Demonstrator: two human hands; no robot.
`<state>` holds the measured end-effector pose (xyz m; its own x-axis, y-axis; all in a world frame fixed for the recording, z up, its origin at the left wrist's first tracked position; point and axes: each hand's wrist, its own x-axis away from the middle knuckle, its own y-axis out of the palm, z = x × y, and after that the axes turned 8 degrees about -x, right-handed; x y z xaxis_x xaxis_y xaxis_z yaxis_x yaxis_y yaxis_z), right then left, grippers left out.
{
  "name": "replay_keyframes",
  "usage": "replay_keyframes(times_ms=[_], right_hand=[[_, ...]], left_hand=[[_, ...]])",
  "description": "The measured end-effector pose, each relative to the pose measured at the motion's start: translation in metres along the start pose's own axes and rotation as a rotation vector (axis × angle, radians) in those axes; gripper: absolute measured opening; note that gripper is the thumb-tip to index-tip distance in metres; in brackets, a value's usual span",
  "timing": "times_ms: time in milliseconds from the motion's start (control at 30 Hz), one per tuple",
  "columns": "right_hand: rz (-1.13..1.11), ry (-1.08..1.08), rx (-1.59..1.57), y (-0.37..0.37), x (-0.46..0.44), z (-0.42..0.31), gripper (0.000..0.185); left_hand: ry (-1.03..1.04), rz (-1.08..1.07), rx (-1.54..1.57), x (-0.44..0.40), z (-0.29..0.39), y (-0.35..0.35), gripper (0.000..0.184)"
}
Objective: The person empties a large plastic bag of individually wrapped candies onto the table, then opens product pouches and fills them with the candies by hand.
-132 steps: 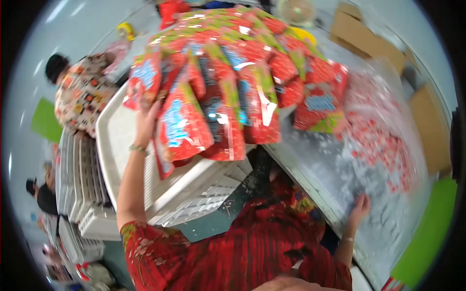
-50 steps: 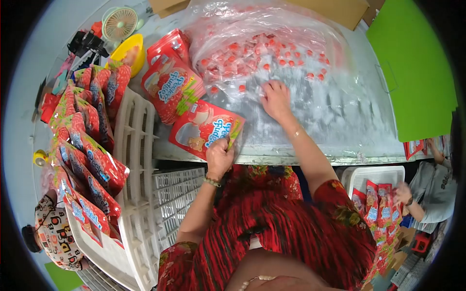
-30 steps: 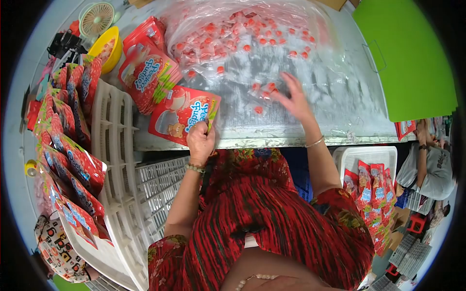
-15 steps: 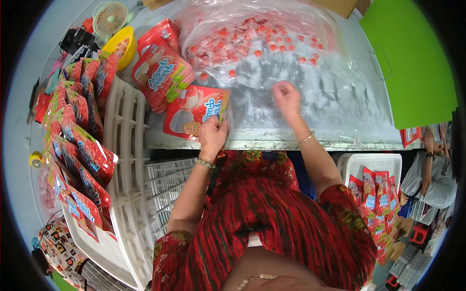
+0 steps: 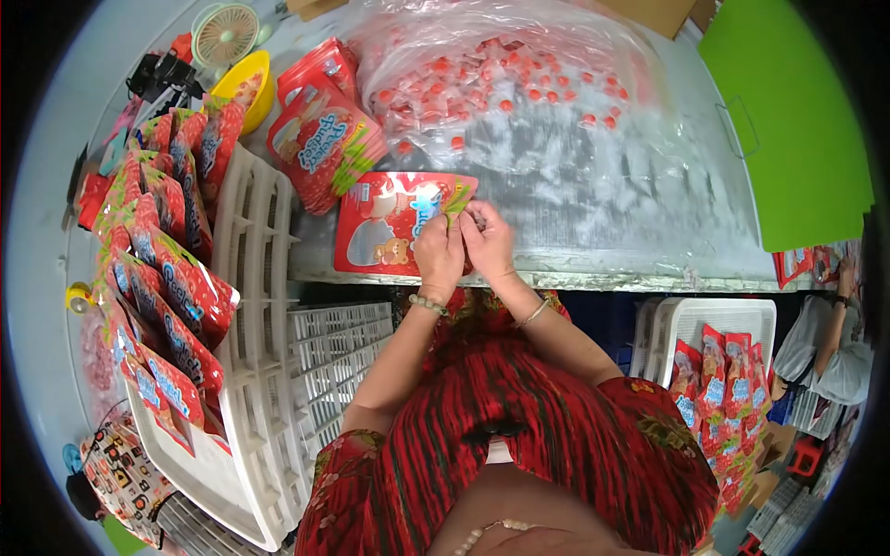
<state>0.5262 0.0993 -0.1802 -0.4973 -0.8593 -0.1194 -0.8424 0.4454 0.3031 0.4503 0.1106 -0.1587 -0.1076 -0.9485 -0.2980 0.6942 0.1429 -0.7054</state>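
Note:
My left hand (image 5: pixel 439 252) is closed on the right end of a red pouch (image 5: pixel 382 221), which lies flat at the table's front edge. Beside it, touching the pouch's green-striped end, is my right hand (image 5: pixel 488 243), its fingers closed; what they grip is hidden. Behind the pouch lies a stack of red pouches (image 5: pixel 324 148). Small wrapped red candies (image 5: pixel 505 106) are spread on the table (image 5: pixel 593 213), many of them inside or under a large clear plastic bag (image 5: pixel 519 23).
Filled pouches (image 5: pixel 185 287) stand in a white crate (image 5: pixel 250 500) at left. A yellow bowl (image 5: pixel 263 104) and a fan (image 5: pixel 225 37) sit behind. At right are a green board (image 5: pixel 788 130), another tray (image 5: pixel 691 320) of pouches and a co-worker's arm (image 5: pixel 834 324).
My right hand first gathered a few candies near the front, then came left to the pouch beside my left hand. Those loose candies are out of sight. The view has swung from the crate to the table.

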Motion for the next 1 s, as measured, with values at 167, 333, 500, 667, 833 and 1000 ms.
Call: replay_keyframes(times_ms=[167, 333, 500, 667, 833, 1000], right_hand=[[-0.023, 0.367, -0.465, 0.011, 0.002, -0.018, 0.018], [0.086, 0.745, -0.745, 0.008, -0.012, -0.025, 0.013], [-0.636, 0.259, 0.101, 0.017, -0.027, -0.033, 0.014], [-0.999, -0.259, 0.761, 0.021, -0.018, -0.066, 0.017], [-0.736, 0.307, 0.243, -0.004, -0.087, -0.128, 0.022], [-0.448, -0.21, 0.848, 0.008, -0.179, -0.024, 0.047]], left_hand=[[0.095, 0.044, -0.004, -0.002, 0.013, -0.005, 0.019], [0.238, -0.027, -0.065, 0.005, 0.042, -0.017, 0.014], [0.374, 0.009, -0.171, 0.006, 0.053, -0.031, 0.013], [0.275, 0.127, -0.179, -0.023, 0.032, -0.064, 0.02], [0.234, -0.12, -0.281, -0.01, 0.022, -0.077, 0.015], [0.329, -0.218, -0.157, 0.026, -0.008, -0.03, 0.018]])
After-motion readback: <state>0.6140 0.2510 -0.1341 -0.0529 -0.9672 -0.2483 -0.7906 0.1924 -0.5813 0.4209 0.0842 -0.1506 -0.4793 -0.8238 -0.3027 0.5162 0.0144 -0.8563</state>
